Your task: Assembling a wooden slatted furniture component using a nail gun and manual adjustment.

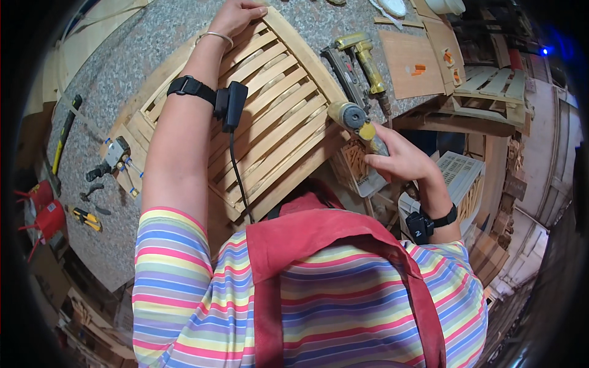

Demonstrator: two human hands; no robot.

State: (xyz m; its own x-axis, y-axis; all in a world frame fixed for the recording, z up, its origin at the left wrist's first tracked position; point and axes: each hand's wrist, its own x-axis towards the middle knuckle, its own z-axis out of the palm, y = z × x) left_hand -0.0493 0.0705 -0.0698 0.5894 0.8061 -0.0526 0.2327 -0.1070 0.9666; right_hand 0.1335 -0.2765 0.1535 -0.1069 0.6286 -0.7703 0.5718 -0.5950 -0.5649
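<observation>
While the left hand (236, 15) presses flat, fingers spread, on the far end of the slatted wooden panel (270, 110), the right hand (399, 156) is closed around the grip of a yellow nail gun (359, 122) at the panel's near right edge. That panel lies on the speckled stone bench (110, 80), its slats running from lower left to upper right, with its long side rail slanting back toward the person. Measured from the panel, the gun's round head touches the right rail, so the right hand is nearer the joint. A second nail gun (359, 64) rests just beyond the panel's right rail, and a black hammer (64, 132) lies well off its left.
</observation>
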